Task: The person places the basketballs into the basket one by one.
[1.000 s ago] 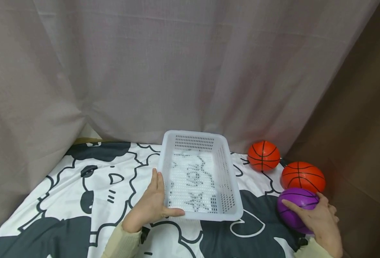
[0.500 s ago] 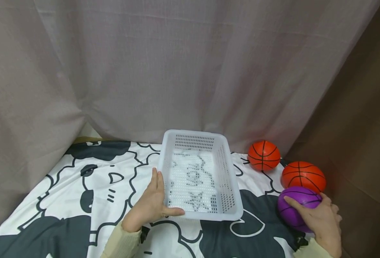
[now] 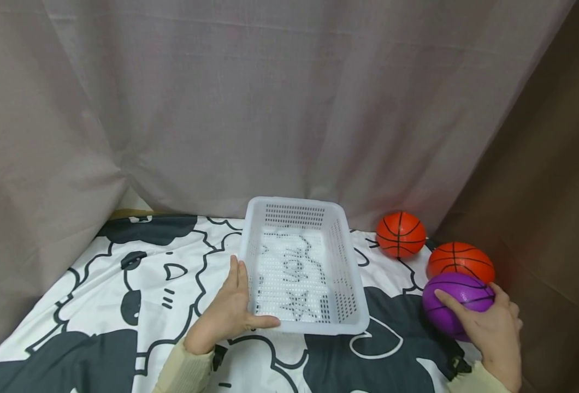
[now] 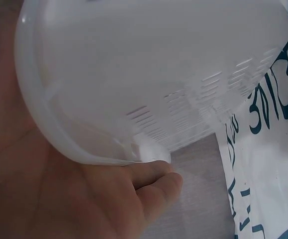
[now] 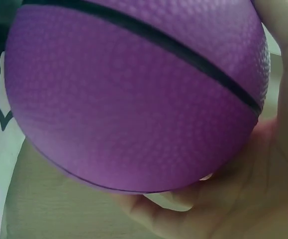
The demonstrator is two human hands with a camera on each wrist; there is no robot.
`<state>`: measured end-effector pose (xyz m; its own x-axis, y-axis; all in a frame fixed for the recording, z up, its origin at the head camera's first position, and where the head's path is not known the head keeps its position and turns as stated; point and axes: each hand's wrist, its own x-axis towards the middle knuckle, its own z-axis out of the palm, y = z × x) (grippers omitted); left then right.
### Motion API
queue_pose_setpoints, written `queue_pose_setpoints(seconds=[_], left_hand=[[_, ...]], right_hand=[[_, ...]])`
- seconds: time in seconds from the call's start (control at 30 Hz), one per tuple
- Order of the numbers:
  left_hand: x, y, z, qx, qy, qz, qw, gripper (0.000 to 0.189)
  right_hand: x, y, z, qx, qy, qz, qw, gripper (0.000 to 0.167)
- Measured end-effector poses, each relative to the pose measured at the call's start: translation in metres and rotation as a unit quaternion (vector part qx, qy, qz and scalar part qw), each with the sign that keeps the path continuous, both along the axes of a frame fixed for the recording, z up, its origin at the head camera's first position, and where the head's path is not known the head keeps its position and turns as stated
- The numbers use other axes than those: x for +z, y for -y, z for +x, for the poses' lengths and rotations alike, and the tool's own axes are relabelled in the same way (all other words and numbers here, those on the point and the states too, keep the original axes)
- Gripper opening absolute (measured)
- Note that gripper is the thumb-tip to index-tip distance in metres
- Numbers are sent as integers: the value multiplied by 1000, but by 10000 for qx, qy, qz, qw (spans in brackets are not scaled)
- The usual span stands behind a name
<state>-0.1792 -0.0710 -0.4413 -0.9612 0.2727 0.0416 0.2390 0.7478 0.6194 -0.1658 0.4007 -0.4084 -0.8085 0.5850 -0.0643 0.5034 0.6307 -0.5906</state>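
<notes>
Looks like pick-up: the curled right hand (image 3: 497, 334) grips the purple ball (image 5: 134, 104) right of the basket (image 3: 319, 327), the straight-fingered left hand (image 3: 226, 314) touches the basket, and a steady lift probably comes next.

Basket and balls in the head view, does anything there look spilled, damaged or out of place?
Nothing stands out. The basket shows no visible break, both orange balls show no dent, and the purple ball, held in the right hand, looks sound where visible.

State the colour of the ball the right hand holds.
The ball is purple with dark lines, clearest in the right wrist view.
</notes>
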Motion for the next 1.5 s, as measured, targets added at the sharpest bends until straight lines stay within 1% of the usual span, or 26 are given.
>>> queue_pose_setpoints(seconds=[0.17,0.37,0.53,0.7,0.93,1.17,1.5], left_hand=[[0,0,0,7,-6,11,10000,143],[-1,1,1,6,-32,15,10000,143],[-1,1,1,7,-71,10,10000,142],[-1,0,0,11,-82,-2,10000,142],[0,0,0,16,-14,29,10000,143],[1,0,0,13,7,48,10000,143],[-1,-1,-1,-5,14,62,10000,142]], right_hand=[[1,2,-2,-79,-129,-115,9998,128],[4,8,-2,-85,-362,-62,9993,125],[7,12,-2,-69,-479,2,9988,122],[9,16,-4,-51,-575,-39,9983,122],[13,22,-1,83,-769,-131,9969,120],[18,27,-2,198,-822,-162,9963,118],[19,34,-2,543,-929,-44,9942,118]])
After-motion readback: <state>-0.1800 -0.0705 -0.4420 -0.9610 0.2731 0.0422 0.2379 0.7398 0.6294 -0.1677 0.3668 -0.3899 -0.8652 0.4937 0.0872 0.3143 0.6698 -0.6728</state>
